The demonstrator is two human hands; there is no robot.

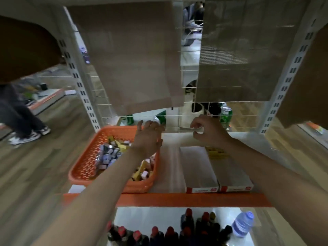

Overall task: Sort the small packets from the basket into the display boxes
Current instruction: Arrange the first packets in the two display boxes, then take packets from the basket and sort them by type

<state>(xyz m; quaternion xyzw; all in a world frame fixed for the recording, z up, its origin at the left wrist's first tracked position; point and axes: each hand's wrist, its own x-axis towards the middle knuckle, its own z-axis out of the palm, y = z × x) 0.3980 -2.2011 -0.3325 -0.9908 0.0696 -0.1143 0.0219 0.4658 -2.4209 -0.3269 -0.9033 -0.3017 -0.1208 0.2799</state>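
**Both hands up at the back of the shelf**

My left hand (149,135) is raised over the far right corner of the orange basket (83,164). Its fingers are loosely spread and nearly straight, pointing toward the wire grid (177,127), and I have nothing in it.

My right hand (208,132) is at the same depth, just in front of the grid. Its fingers are curled and the thumb is drawn close to the forefinger. The blur hides whether anything is pinched there, so I cannot tell.

The small packets (109,153) are still heaped in the basket, purple and silver ones toward the left and yellow ones toward the right, under my left forearm. The basket sits on the left of the shelf (177,199).

Two long white display boxes (197,167) with red-marked fronts lie side by side to the right of it. A few yellow packets (217,152) lie at the far end of the right box, below my right wrist.

Green cans (225,114) stand behind the grid. Red-capped bottles (154,231) and a water bottle (242,224) stand on the level below.
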